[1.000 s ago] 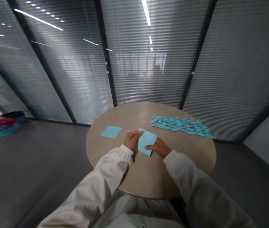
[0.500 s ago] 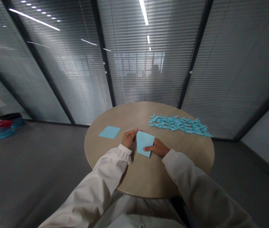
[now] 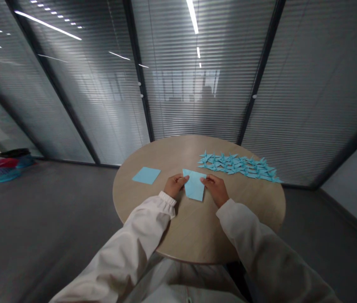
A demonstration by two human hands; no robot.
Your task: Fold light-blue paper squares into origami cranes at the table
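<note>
A light blue sheet of origami paper is held up over the near middle of the table. My left hand pinches its left edge, thumb on the face toward me. On the opposite edge, my right hand grips it near the upper right, thumb also in front. The fingers behind the sheet are partly hidden. To the left of my hands lies a flat blue stack or sheet of paper; how many sheets it has I cannot tell. Several folded blue paper cranes stand in rows at the back right.
The round wooden table has its near edge close to my body. Behind it rises a glass partition with blinds. On the floor at the far left are a red and blue basket and a dark-rimmed one.
My right hand has moved up from the sheet's lower right to its upper right edge. The sheet has turned slightly and risen, and my left thumb now lies over its front.
</note>
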